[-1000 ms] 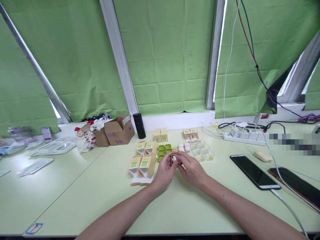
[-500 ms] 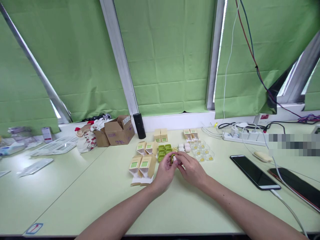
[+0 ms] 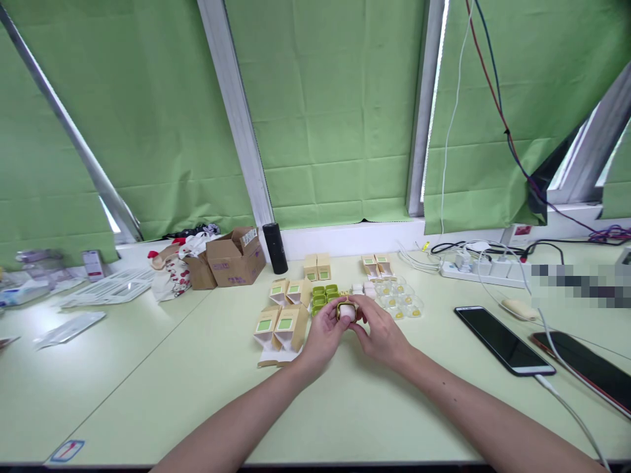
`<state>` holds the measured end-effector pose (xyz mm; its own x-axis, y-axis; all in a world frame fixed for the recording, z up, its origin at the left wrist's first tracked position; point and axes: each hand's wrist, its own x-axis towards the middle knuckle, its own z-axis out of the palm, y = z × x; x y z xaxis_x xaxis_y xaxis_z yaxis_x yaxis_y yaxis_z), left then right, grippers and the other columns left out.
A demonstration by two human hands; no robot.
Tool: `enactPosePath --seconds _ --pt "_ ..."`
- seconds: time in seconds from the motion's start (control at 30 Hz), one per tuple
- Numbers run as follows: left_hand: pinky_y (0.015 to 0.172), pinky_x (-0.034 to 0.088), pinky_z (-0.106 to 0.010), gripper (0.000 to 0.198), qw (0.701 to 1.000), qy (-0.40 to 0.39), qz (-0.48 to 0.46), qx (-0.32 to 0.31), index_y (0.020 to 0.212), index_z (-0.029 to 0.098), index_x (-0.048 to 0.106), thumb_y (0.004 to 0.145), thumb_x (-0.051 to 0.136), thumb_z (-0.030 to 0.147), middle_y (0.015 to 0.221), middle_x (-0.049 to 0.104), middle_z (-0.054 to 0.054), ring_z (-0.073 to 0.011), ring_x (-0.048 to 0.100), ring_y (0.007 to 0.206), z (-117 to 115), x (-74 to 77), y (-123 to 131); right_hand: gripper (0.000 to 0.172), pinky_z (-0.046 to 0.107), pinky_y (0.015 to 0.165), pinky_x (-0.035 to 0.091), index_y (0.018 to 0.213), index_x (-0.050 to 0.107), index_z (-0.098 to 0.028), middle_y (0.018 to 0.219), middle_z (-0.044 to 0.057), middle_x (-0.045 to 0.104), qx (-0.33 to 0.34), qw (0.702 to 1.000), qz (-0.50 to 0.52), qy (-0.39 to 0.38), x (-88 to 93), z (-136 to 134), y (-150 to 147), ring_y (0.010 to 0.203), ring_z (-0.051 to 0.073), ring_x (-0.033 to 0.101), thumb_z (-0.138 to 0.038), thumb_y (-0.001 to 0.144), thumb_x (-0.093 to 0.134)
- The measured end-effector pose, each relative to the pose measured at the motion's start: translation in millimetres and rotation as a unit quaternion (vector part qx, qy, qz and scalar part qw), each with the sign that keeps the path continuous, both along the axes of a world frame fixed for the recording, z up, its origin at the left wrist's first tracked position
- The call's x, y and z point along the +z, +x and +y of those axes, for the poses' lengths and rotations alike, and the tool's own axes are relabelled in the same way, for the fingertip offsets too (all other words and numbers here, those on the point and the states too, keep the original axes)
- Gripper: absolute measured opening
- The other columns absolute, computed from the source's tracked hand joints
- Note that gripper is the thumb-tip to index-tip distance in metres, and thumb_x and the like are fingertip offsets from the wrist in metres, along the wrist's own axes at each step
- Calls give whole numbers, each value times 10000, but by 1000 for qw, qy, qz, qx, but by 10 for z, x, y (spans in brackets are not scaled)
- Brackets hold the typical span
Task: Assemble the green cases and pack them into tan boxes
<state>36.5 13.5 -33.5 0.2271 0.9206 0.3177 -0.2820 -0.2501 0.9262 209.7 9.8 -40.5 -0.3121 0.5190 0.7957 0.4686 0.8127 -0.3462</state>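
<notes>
Both hands meet over the middle of the table around a small green square cup [image 3: 339, 310] with a pale pinkish-white block [image 3: 348, 313] in its opening. My left hand [image 3: 321, 336] grips the cup, its thumb at the block. Closed on the other side of the cup is my right hand [image 3: 383, 332]. Just behind them sit several green cups [image 3: 319, 299] in rows, white blocks [image 3: 363, 289] and small yellowish pieces [image 3: 344, 293], partly hidden by my fingers. Clear plastic cups [image 3: 400, 299] with yellow centres lie to the right. Open beige cartons [image 3: 282, 325] with green windows stand on the left.
More small cartons [image 3: 317, 266] are at the back, near a black bottle [image 3: 275, 248] and a brown cardboard box [image 3: 235, 257]. On the right lie a phone [image 3: 503, 338] with a white cable, a second phone [image 3: 586, 368] and a power strip [image 3: 483, 270].
The held cup has turned so its opening and the pale block face me more fully. My right fingers have shifted slightly around its side.
</notes>
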Motion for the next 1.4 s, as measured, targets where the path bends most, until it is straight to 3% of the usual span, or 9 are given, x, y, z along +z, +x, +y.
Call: enactPosePath --seconds 0.1,0.23,0.43,0.57,0.77,0.93,1.07,1.23,1.4 --pt "1086 569 -452 661 1000 -17 -12 -6 1302 160 696 779 930 490 1293 750 -176 -314 705 1236 29 -41 -20 469 441 850 662 1445 499 -238 1220 134 708 -3 1000 7 -8 4 10 17 944 255 719 -118 999 575" --pt "1073 585 -466 705 999 -24 -21 -17 1325 163 688 757 946 494 1316 740 -183 -331 698 1255 41 -61 -25 489 453 860 650 1454 492 -241 1261 142 706 -4 1000 -5 -7 6 13 32 997 273 714 -119 989 577" --pt "1046 608 -457 747 999 -30 -16 -25 1383 164 658 768 944 476 1368 713 -199 -356 688 1286 -41 43 -48 445 427 813 638 1403 526 -246 1222 130 722 -17 1000 2 -15 -29 39 38 974 265 713 -137 976 586" --pt "858 666 -426 781 999 -21 18 -33 1484 192 549 849 864 519 1386 681 -204 -293 781 1034 -122 152 -80 385 407 771 625 1361 558 -241 1163 117 730 -32 997 49 -42 -20 46 50 891 245 705 -213 981 616" --pt "654 588 -283 580 994 9 85 63 1350 206 577 939 728 588 1225 730 -146 -175 744 791 -104 169 -114 313 394 804 639 1278 638 -242 1117 88 740 2 978 157 -135 91 30 64 914 232 709 -307 973 652" --pt "715 586 -312 473 987 36 124 96 1324 220 572 987 672 537 1194 742 -133 -191 719 853 -53 93 -132 364 400 852 659 1251 663 -245 1163 86 734 70 934 253 -241 130 68 60 1081 249 701 -446 950 713" --pt "972 577 -415 378 970 99 178 129 1360 241 586 1026 632 412 1246 717 -133 -256 708 1130 -44 33 -149 503 462 895 671 1220 688 -239 1123 77 751 149 878 330 -312 129 122 55 1071 266 723 -544 848 832" --pt "1166 461 -518 426 909 237 279 197 1397 282 630 978 640 209 1381 612 -117 -303 533 1356 -73 52 -185 608 536 976 653 1262 741 -234 1063 65 763 190 827 366 -383 131 128 48 1027 261 745 -592 792 886" --pt "1209 387 -581 534 851 324 359 204 1483 330 577 993 578 117 1519 575 -95 -324 390 1423 -91 68 -197 592 511 905 671 1204 781 -204 1017 74 789 210 790 381 -433 116 118 12 866 221 756 -602 781 894"
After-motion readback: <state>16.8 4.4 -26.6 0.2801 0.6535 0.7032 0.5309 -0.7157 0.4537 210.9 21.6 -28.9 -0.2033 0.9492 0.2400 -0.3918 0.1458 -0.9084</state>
